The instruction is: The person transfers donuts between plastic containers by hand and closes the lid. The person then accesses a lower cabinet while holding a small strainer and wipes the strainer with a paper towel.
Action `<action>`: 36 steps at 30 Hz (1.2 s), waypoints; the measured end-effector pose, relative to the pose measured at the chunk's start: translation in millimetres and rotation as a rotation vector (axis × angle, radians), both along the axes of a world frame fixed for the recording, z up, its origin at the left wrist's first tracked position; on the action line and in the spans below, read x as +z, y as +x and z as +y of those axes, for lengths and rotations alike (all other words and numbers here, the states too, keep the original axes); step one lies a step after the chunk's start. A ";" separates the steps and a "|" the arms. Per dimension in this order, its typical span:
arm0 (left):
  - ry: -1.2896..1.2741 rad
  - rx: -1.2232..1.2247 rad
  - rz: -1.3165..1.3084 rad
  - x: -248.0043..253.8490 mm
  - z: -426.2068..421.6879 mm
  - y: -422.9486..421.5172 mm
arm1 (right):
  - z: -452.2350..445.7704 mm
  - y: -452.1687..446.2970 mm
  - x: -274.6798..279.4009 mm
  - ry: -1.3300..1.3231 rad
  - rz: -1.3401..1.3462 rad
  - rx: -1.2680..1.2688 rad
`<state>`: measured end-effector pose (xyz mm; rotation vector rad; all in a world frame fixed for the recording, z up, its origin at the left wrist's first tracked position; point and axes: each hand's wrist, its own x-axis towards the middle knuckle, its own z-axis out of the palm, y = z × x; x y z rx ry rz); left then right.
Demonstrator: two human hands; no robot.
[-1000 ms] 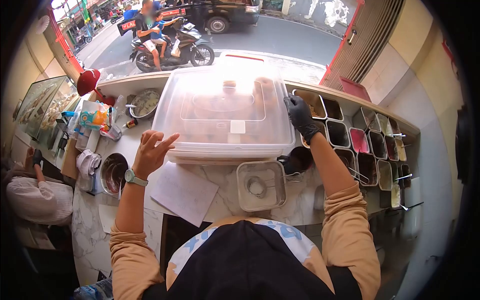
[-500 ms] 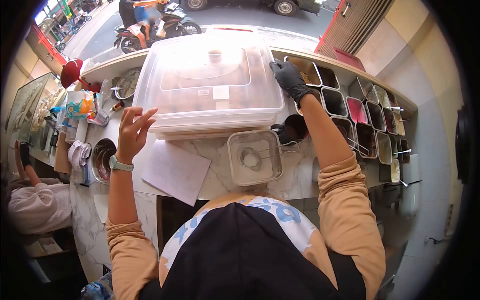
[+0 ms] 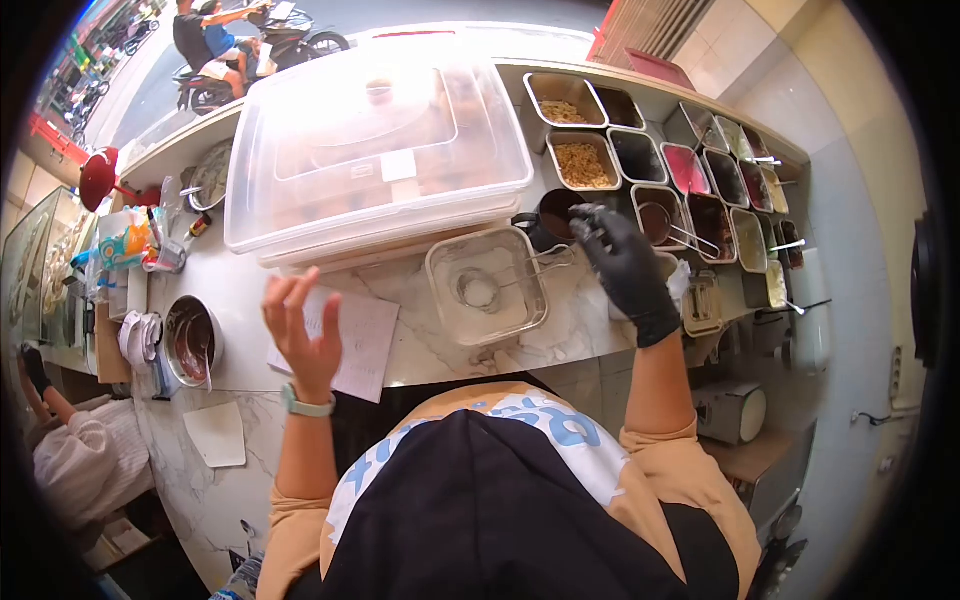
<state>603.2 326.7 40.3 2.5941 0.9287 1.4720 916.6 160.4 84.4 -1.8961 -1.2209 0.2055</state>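
My left hand (image 3: 305, 330), bare and with a pale watch on the wrist, hovers above the printed paper sheet (image 3: 362, 345); its fingers are apart and hold nothing. My right hand (image 3: 628, 268) wears a black glove and is raised beside a dark mug (image 3: 556, 218), fingers loosely bent, with nothing visible in them. A large translucent lidded box (image 3: 375, 170) stands on the counter ahead of me, its lid on. Between my hands is a clear square container (image 3: 487, 290) with a round wire-handled strainer (image 3: 480, 290) in it.
Metal trays of crumbs (image 3: 583, 165), sauces and powders line the right side. A steel bowl with brown residue (image 3: 193, 340), a white sheet (image 3: 215, 435) and a red lamp (image 3: 98, 178) are on the left. A co-worker (image 3: 95, 460) is at far left; a motorbike (image 3: 285, 40) is outside.
My right hand has left the box's right edge and come back toward me near the mug. My left hand has moved off the box's front left corner, lower and nearer me. The view has shifted.
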 end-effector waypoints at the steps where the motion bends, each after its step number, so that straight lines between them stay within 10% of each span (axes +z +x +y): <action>1: -0.222 -0.126 -0.122 -20.1 -17.7 8.7 | -10.0 -12.8 -10.4 -0.061 0.049 -0.014; 6: -1.417 -0.610 -0.651 -56.6 -78.8 56.1 | -9.6 -67.5 -50.0 -0.044 -0.074 -0.016; 16: -1.511 -0.620 -0.463 -51.0 -88.5 58.4 | 40.0 -58.7 -16.1 -0.890 -0.136 0.347; 19: -1.573 -0.571 -0.573 -41.8 -108.6 55.9 | 45.6 -37.7 -41.9 -0.793 -0.570 0.960; 27: -1.485 -0.481 -0.768 -43.0 -175.1 59.8 | -3.2 -32.6 -27.4 -0.580 -0.618 0.552; 36: -1.269 -0.394 -0.673 -45.8 -223.9 82.2 | -39.3 4.0 -78.9 -0.580 -0.452 0.883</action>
